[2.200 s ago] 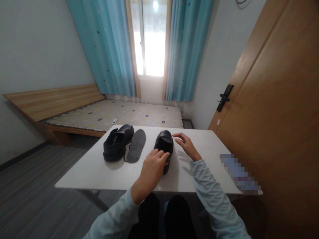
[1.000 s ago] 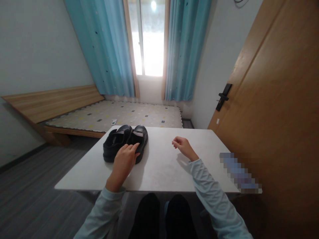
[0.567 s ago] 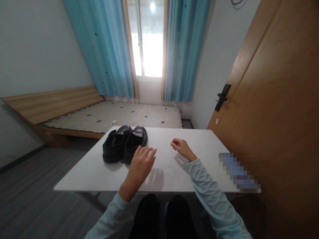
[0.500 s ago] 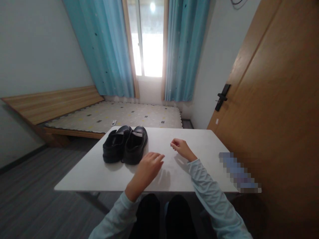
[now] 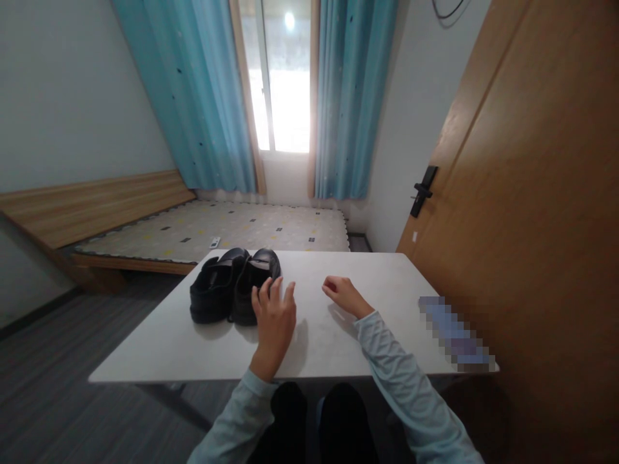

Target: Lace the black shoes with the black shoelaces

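Observation:
A pair of black shoes stands side by side on the white table [image 5: 184,357], toes pointing away from me. The left shoe [image 5: 207,303] is in full view. Part of the right shoe [image 5: 244,299] is covered by my left hand [image 5: 275,322], which hovers beside its heel with fingers spread and bent, holding nothing. Whether a fingertip touches the shoe I cannot tell. Over the middle of the table, to the right of the shoes, my right hand [image 5: 345,295] is curled into a loose fist, with nothing visible in it.
A blurred-out bluish item [image 5: 452,335] lies along the table's right edge. Beyond the table is a bed with a patterned mattress [image 5: 251,225], a small white remote-like object [image 5: 215,243] on it. A wooden door [image 5: 512,212] rises at the right.
My left hand has moved left and forward to the right shoe, its fingers lifting and spreading. My right hand stays curled in about the same place. The view has shifted slightly.

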Tool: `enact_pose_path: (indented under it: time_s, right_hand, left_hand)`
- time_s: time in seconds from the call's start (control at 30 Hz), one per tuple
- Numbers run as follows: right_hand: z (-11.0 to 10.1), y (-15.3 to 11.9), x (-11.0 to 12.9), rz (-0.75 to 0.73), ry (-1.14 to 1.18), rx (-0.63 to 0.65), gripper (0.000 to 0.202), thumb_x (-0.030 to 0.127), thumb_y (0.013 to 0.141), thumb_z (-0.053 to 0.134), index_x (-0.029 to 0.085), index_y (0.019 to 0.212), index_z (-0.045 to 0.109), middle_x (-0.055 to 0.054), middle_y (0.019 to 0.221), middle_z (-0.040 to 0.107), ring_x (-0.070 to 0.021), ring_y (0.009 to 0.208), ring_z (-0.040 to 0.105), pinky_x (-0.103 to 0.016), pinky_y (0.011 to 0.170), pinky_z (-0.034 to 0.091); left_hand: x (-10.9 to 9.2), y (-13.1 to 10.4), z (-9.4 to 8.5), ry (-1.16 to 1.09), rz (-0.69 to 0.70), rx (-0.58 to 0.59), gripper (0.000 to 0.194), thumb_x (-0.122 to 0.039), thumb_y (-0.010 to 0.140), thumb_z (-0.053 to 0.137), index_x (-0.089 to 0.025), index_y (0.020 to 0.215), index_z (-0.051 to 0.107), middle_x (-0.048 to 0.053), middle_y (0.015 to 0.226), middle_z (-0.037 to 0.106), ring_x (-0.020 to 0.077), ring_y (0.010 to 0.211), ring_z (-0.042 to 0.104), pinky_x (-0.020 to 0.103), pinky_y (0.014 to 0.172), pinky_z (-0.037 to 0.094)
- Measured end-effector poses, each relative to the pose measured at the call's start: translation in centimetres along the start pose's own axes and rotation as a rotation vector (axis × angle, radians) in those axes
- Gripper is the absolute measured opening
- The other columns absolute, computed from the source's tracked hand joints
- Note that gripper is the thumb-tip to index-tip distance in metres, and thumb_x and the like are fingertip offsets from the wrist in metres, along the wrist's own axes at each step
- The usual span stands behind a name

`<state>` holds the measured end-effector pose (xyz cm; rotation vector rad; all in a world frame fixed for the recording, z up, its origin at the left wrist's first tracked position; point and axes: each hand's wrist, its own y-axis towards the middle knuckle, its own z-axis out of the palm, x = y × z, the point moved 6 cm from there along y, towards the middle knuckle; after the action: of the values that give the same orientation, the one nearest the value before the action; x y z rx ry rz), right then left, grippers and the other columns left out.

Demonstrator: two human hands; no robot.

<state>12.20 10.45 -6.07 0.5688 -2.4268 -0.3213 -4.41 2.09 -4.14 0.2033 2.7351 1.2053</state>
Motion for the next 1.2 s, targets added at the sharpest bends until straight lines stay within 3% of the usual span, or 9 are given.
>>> enact_pose_path:
  time_s: [0.23, 0.43, 0.6, 0.73, 0.87, 1.2]
  right_hand:
    - [0.0, 0.0, 0.0, -0.015, 0.002, -0.003, 0.013, 0.017, 0.083, 0.055, 0.015, 0.073, 0.063, -0.001, 0.065, 0.061, -0.0109, 0.060, 0.050, -0.022, 0.060, 0.034]
    - [0.1, 0.0, 0.0, -0.015, -0.015, -0.004, 0.013, 0.016, 0.083, 0.055, 0.015, 0.073, 0.063, -0.001, 0.066, 0.061, -0.0107, 0.060, 0.050, -0.022, 0.061, 0.034]
    - [0.1, 0.0, 0.0, -0.020, -0.012, 0.004, 0.013, 0.016, 0.083, 0.055, 0.015, 0.073, 0.063, -0.001, 0.066, 0.061, -0.0111, 0.060, 0.050, -0.022, 0.061, 0.034]
    - [0.2, -0.1, 0.1, -0.014, -0.003, 0.010, 0.013, 0.015, 0.083, 0.055, 0.015, 0.073, 0.063, -0.001, 0.066, 0.061, -0.0113, 0.061, 0.051, -0.022, 0.062, 0.035]
    - [0.1, -0.1, 0.1, -0.017, 0.004, 0.008, 0.013, 0.016, 0.083, 0.055, 0.015, 0.073, 0.063, -0.001, 0.066, 0.061, -0.0118, 0.060, 0.051, -0.023, 0.061, 0.035]
    - [0.2, 0.0, -0.2, -0.007, 0.010, 0.012, 0.014, 0.018, 0.084, 0.055, 0.016, 0.073, 0.063, -0.001, 0.066, 0.061, -0.0110, 0.060, 0.051, -0.022, 0.060, 0.034]
  left_hand:
    - [4.4, 0.7, -2.1, 0.104, -0.128, 0.023, 0.042, -0.023, 0.087, 0.049, -0.015, 0.128, 0.052, 0.018, 0.133, 0.048, 0.0377, 0.130, 0.033, 0.067, 0.107, 0.014]
    - [6.8, 0.2, -2.1, 0.108, -0.060, 0.131, 0.034, -0.025, 0.087, 0.050, -0.013, 0.118, 0.059, 0.016, 0.121, 0.059, 0.0350, 0.126, 0.040, 0.063, 0.107, 0.018]
    - [7.5, -0.2, -1.0, 0.066, 0.073, 0.244, 0.037, -0.021, 0.087, 0.051, -0.015, 0.124, 0.054, 0.014, 0.112, 0.065, 0.0309, 0.128, 0.041, 0.061, 0.107, 0.020]
    - [8.1, 0.1, -0.7, 0.042, 0.132, 0.259, 0.038, -0.024, 0.085, 0.055, -0.016, 0.122, 0.056, 0.013, 0.108, 0.066, 0.0302, 0.116, 0.050, 0.053, 0.104, 0.029]
    - [8.6, 0.5, -0.5, 0.003, 0.134, 0.265, 0.039, -0.026, 0.082, 0.060, -0.020, 0.120, 0.059, 0.011, 0.103, 0.068, 0.0298, 0.106, 0.054, 0.045, 0.091, 0.039]
    - [7.7, 1.8, -1.2, -0.004, 0.142, 0.246, 0.034, -0.021, 0.081, 0.060, -0.025, 0.115, 0.062, 0.007, 0.101, 0.070, 0.0292, 0.105, 0.053, 0.044, 0.089, 0.035]
